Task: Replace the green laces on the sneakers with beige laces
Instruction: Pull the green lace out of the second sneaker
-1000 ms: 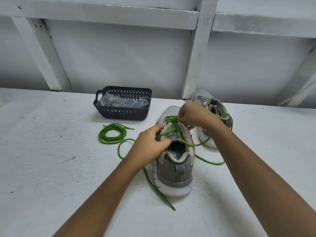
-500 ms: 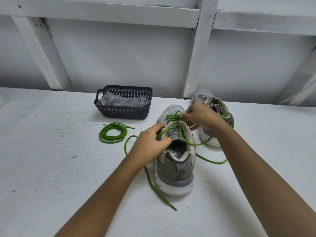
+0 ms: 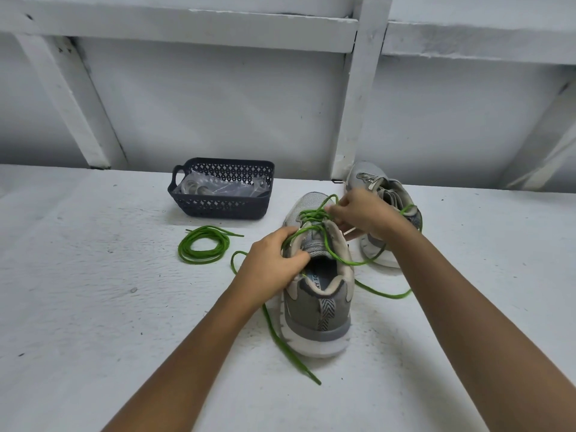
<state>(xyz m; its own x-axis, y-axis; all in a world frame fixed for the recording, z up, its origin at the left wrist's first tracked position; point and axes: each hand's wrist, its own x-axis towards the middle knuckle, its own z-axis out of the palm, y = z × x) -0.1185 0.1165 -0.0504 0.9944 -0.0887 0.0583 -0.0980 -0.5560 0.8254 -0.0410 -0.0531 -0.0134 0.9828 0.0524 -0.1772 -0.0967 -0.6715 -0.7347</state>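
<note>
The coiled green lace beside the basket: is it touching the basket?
Apart. The head view shows a strip of bare table between the coiled green lace and the dark basket.

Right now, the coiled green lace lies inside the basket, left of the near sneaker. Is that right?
Not inside. The head view shows the coiled green lace on the table in front of the basket, left of the near sneaker.

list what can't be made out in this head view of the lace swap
Head view: what lies in the basket; the crinkled plastic bag blurs it, so beige laces cannot be confirmed.
Head view: far sneaker's lacing; the right hand covers much of it.
Head view: near sneaker's left eyelets; the left hand gripping it covers them.
Head view: insole print; the collar cuts it off.
</note>
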